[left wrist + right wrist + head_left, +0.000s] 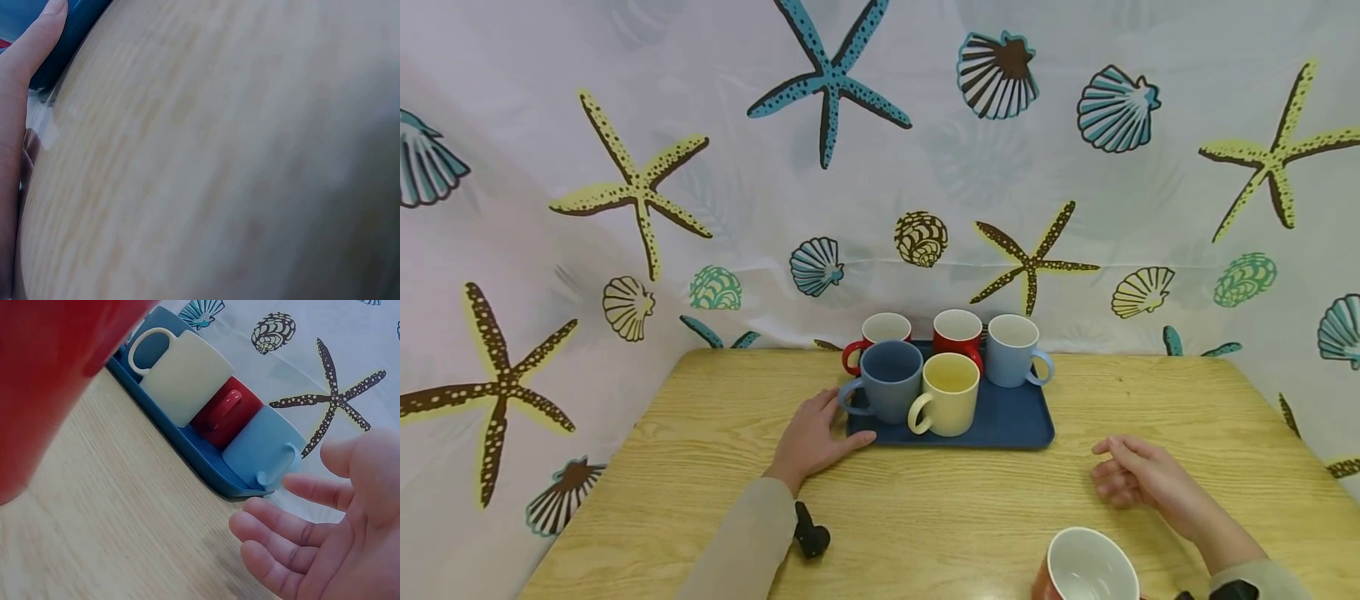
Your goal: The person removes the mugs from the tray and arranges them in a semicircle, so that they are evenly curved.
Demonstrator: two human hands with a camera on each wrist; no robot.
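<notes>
A dark blue tray (1015, 421) stands at the back of the table with several mugs on it. The blue-grey mug (895, 387) and pale yellow mug (953, 408) are in front. Behind them are two red mugs with white insides and a light blue mug (1011, 358). My left hand (816, 437) rests at the tray's front left corner, its straight thumb (37, 40) against the edge; the other fingertips are partly hidden near the blue-grey handle. My right hand (1138, 479) hovers right of the tray, fingers loosely bent and holding nothing. Nearby is another red mug (44, 381).
That nearer red mug stands at the table's front, cut off by the head view's lower edge. A wooden table (925, 500) lies under everything. A white cloth (880, 192) with starfish and shells hangs behind and at the sides.
</notes>
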